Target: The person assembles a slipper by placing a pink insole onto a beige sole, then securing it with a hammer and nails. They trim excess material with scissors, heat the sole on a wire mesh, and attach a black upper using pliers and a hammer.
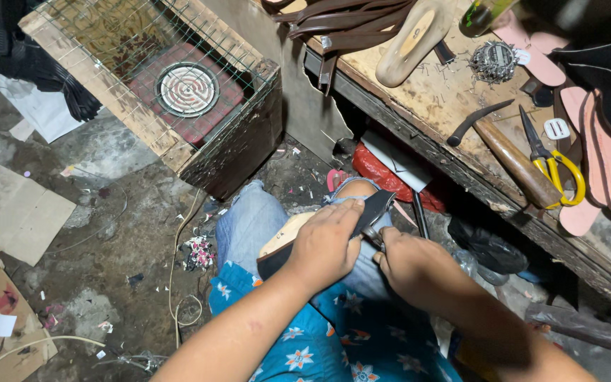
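A tan shoe last (pixel 284 235) wrapped in a dark leather upper (pixel 373 206) rests on my knee, which is in blue jeans. My left hand (pixel 327 244) presses down on it and grips it from above. My right hand (pixel 411 262) sits just to its right, fingers closed around a small metal tool (pixel 372 235) whose tip meets the edge of the leather. Most of the tool is hidden inside my fist.
A wooden workbench (pixel 454 99) at upper right carries a hammer (pixel 510 152), yellow-handled scissors (pixel 556 166), pink insoles (pixel 606 163), a spare last (pixel 411 39) and brown straps (pixel 341 18). A wire-covered wooden box with a coil heater (pixel 187 89) stands at upper left. Cardboard (pixel 15 212) and scraps litter the floor.
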{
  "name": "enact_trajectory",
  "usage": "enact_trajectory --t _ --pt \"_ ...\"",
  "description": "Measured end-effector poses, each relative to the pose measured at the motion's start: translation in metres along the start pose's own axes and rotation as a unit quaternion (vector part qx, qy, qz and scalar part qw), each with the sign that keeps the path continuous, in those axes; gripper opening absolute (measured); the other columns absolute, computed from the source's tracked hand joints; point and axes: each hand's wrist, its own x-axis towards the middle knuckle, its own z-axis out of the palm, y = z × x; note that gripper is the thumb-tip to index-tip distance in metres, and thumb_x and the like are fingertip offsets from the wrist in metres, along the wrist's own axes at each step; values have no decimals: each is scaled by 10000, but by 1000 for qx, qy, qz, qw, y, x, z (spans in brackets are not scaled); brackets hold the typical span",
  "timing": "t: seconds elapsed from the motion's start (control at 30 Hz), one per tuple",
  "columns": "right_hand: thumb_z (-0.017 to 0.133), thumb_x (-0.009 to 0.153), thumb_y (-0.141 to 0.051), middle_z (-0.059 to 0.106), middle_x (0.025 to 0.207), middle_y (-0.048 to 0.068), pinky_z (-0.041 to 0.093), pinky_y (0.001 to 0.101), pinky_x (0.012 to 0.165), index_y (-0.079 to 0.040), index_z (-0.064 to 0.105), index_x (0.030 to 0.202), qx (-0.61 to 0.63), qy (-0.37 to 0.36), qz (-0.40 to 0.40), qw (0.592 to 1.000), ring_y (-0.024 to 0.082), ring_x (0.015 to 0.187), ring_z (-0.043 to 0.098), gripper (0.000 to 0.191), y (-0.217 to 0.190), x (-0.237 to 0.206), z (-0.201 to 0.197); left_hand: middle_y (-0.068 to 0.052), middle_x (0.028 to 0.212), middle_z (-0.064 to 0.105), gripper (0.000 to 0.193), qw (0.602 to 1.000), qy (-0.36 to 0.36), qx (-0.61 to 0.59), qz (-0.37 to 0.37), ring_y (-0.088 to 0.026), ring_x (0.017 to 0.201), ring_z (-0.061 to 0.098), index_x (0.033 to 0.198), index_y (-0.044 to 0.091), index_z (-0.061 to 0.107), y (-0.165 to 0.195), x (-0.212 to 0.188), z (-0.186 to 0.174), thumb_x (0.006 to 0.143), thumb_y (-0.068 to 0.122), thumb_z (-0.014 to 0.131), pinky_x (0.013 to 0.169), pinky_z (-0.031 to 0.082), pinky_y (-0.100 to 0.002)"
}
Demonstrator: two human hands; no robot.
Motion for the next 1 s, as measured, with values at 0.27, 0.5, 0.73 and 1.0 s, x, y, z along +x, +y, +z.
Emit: enact_trajectory --t 0.27,0.5,0.73,1.0 --pt "640 869 -293 710 861 227 526 516 766 -31 564 1092 85 242 -87 963 425 846 686 352 23 37 53 -209 1149 714 513 975 -114 -152 -112 -389 1063 683 1225 35 663 -33 19 -9 773 248 780 900 542 -443" --pt "621 899 -275 711 873 207 526 518 766 -49 567 1031 45 177 -29 983 408 863 689 267 27 35 52 -218 1187 711 529 971 -127 -182 -87 -395 1105 681 1289 36 647 -43 26 -7 808 236 744 935 542 -431" --pt "552 918 -273 708 826 198 542 494 820 -33 548 1047 -32 44 19 998 400 847 702 273 17 22 38 -279 1278 658 592 869 -189 -436 -138 -419 1174 612 1403 -7 566 -52 25 5 889 248 713 1001 506 -421" --pt "592 907 -296 705 879 228 512 520 811 -33 560 1041 30 62 -31 997 437 882 684 297 27 22 36 -266 1170 701 490 961 -152 -214 -93 -400 1099 677 1268 -28 653 -49 23 8 918 314 615 955 530 -432"
